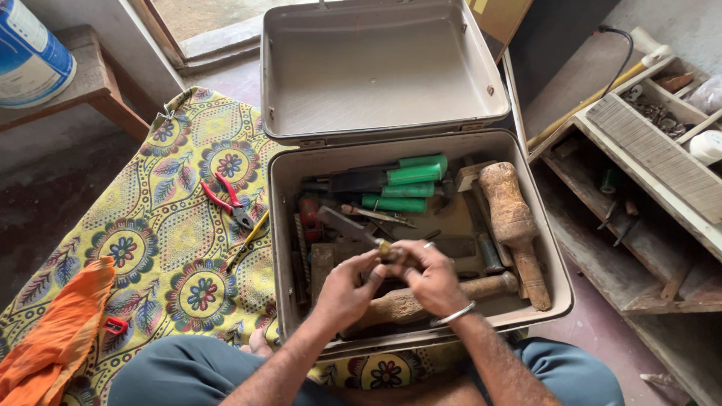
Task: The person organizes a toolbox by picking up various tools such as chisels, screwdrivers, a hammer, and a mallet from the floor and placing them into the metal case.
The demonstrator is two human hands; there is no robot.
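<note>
Green-handled tools (410, 184): three, maybe four. Wooden mallets (514, 222): two. Red pliers (228, 199): one. Toolbox (560, 289): one.

My cloth (162, 225) is yellow with blue and red flower medallions, and an orange rag (53, 338) lies on it beside red-handled pliers (226, 199). In the grey metal toolbox (280, 225) I see green-handled tools (410, 184) and brown wooden mallets (515, 225).

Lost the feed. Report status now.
Both hands, left and right, pinch a small brass piece over the open toolbox. Wooden mallets lie below. Nothing blocking.
</note>
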